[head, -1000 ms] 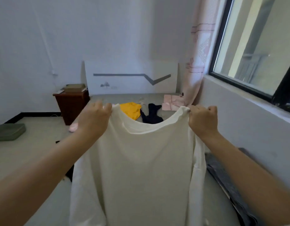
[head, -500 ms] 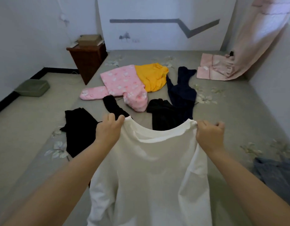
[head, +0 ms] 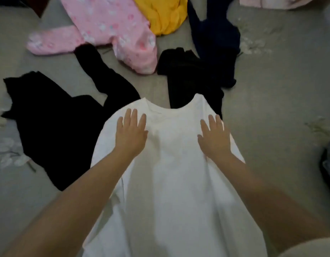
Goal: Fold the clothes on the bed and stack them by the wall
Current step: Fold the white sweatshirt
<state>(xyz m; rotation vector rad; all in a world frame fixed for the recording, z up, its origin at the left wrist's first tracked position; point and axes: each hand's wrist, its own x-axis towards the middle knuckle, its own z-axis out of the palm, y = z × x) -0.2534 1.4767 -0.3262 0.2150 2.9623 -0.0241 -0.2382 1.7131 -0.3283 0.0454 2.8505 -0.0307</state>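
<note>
A white shirt (head: 171,182) lies spread flat on the grey bed (head: 271,101), neckline away from me. My left hand (head: 131,135) rests flat on its left shoulder area with the fingers straight. My right hand (head: 214,138) presses flat on the right shoulder area, fingers straight too. The shirt's top edge overlaps a black garment (head: 186,76) beyond the collar. Another black garment (head: 54,123) lies spread to the left, partly under the shirt.
Farther up the bed lie a pink patterned garment (head: 112,28), a yellow one (head: 164,13) and a dark navy one (head: 216,38). A pale pink cloth (head: 271,1) shows at the top right. A dark bluish garment (head: 329,164) sits at the right edge.
The white shirt was held up by both shoulders; it now lies flat on the bed. Both hands have let go and rest flat on it. The view has tilted down.
</note>
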